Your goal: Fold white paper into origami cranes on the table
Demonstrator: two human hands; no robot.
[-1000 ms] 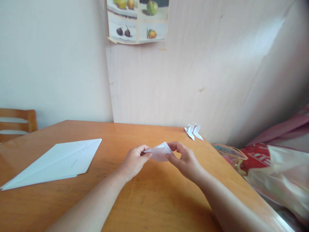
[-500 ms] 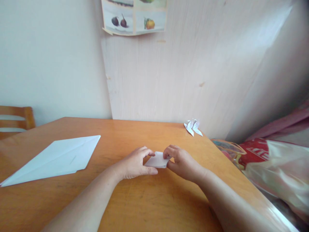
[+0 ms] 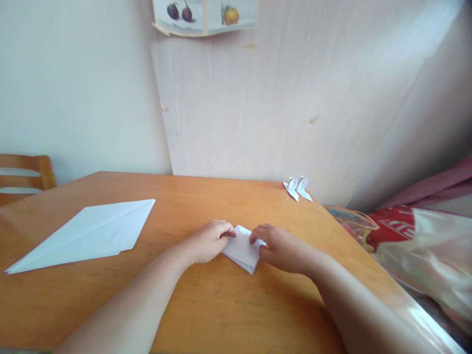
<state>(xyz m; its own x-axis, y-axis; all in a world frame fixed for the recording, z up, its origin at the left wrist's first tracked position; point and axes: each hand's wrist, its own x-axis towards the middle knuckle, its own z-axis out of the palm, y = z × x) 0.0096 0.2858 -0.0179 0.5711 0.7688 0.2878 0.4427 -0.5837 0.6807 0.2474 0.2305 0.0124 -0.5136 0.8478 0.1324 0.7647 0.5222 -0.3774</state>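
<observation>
Both hands are down on the orange wooden worktop. The left hand is curled nearly closed, its fingertips nipping the left corner of the small folded white paper. The right hand is half curled, forefinger on top and thumb at the edge, gripping its right side. The paper lies flat between them. The count: one small fold, one large creased white sheet well to the left, and one tiny folded paper figure by the wall.

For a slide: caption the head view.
Left hand and right hand hold a small folded paper on the orange table, a larger folded sheet lying apart.
</observation>
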